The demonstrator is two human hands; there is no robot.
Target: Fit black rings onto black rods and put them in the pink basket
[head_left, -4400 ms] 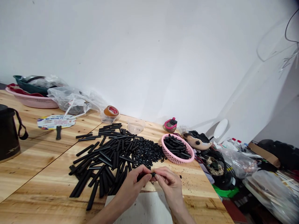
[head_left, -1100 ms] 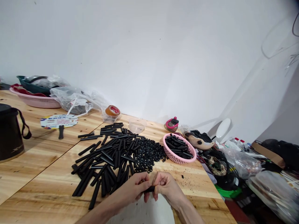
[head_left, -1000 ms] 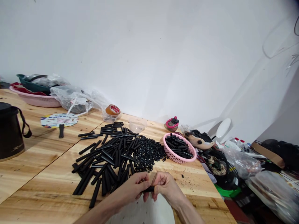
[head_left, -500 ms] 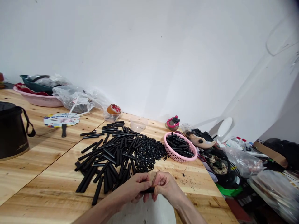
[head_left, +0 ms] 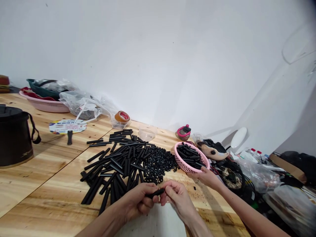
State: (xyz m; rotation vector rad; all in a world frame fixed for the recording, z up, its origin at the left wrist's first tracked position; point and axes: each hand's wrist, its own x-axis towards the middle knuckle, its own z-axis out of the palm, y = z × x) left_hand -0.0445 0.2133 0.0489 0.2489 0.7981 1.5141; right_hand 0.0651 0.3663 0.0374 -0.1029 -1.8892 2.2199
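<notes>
My left hand (head_left: 138,201) and my right hand (head_left: 176,197) meet at the table's near edge, both closed on one short black tube (head_left: 156,193) held between them. Just beyond lies a heap of black tubes (head_left: 116,168) and a pile of small black rings (head_left: 159,162). A pink basket (head_left: 183,166) with more black tubes stands to the right. Another person's hand (head_left: 206,176) reaches in from the right and touches the basket's near rim.
A white sheet (head_left: 155,223) lies under my hands. A black bucket (head_left: 13,136) stands at the left. Plastic bags (head_left: 82,105), a tape roll (head_left: 121,117), a clear cup (head_left: 147,134) and a pink tray (head_left: 44,104) line the wall. Clutter fills the right side.
Another person's arm has come in from the right and reached the pink basket. My hands stay together on the black tube, which now tilts up slightly. The view has shifted a little left.
</notes>
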